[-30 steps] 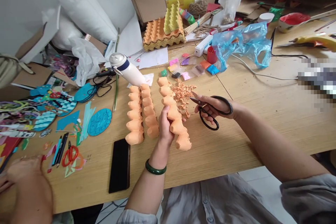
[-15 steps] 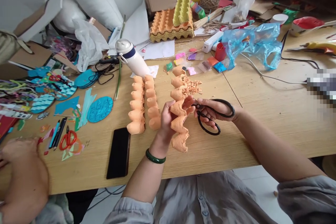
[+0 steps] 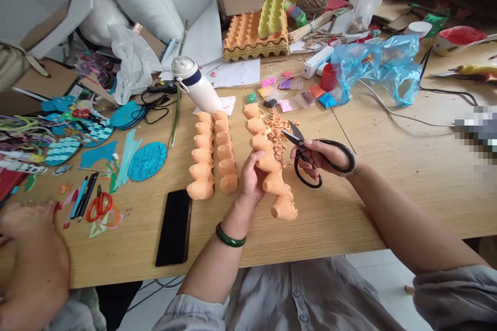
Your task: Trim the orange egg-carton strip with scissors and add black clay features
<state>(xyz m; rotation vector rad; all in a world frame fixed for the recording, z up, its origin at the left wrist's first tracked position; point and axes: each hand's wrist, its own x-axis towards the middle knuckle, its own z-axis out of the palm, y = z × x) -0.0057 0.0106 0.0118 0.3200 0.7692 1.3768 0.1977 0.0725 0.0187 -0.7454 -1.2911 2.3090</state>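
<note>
Left hand point(image 3: 252, 178) in narrow grip around orange egg-carton strip point(image 3: 281, 199), center of frame. Right hand point(image 3: 318, 158) grips black scissors point(image 3: 297, 135), blades open, near shavings point(image 3: 276, 132). 2 more strips point(image 3: 213, 158) lie left on tabletop point(image 3: 330, 207).

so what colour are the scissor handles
Black: the scissor handles show best in the head view, in the right hand.

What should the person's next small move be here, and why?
Probably a snip along the ragged edge of the egg carton strip: the right hand holds the black scissors with blades open beside it, the left hand grips the strip, and orange trimmings lie nearby.
</note>
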